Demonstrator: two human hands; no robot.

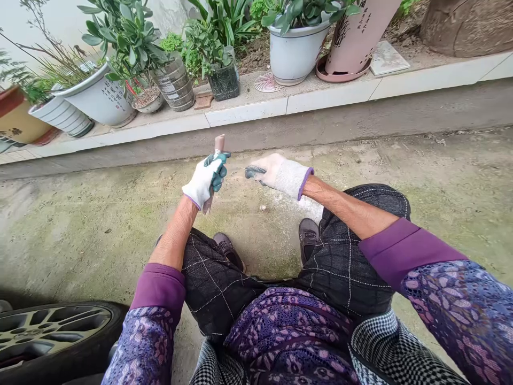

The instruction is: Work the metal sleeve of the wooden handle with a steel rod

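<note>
My left hand (212,174), in a white glove with green-coated fingers, is wrapped round a slim pinkish-brown stick (219,143). The stick stands nearly upright, its top poking out above my fist and its lower end showing below the palm. A short way to the right is my right hand (272,170), in a similar glove with a purple cuff. Its dark-coated fingers are curled together and point toward the stick without touching it. Whatever they hold, if anything, is hidden. Both hands are above the ground in front of my knees.
A low tiled ledge (248,113) runs across ahead, bearing several potted plants, among them a white pot (296,56) and a pink pot (352,40). White powder (296,206) lies on the mossy concrete between my shoes. A car wheel (56,331) stands at lower left.
</note>
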